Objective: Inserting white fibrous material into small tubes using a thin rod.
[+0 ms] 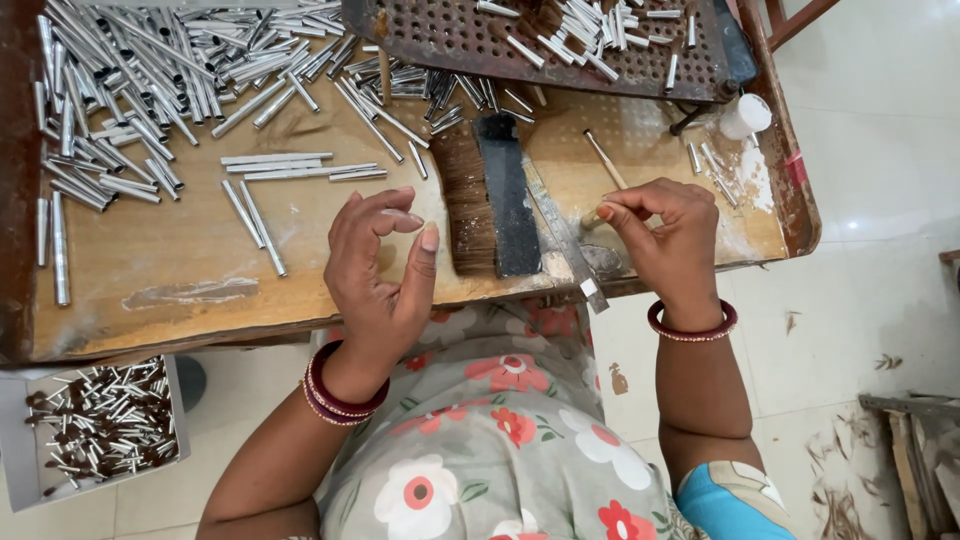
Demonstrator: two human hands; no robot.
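Just beside the hands [385, 270], the brush [490, 200] lies flat between them.

The person wears a grey dress [500, 440] printed with red and white flowers and green leaves. Dark red bangles edged in gold [338, 392] stack on the left wrist, a single beaded red bangle [692, 326] circles the right wrist, and turquoise cloth [735, 500] shows below the right elbow.

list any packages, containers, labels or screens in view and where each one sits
Open grey box: lower left, below the table edge, rectangular, full of small silver-and-dark tubes.
Small white pot: right end of the wooden table, round, white powder spilled near it.
No labels, signs or screens in view.
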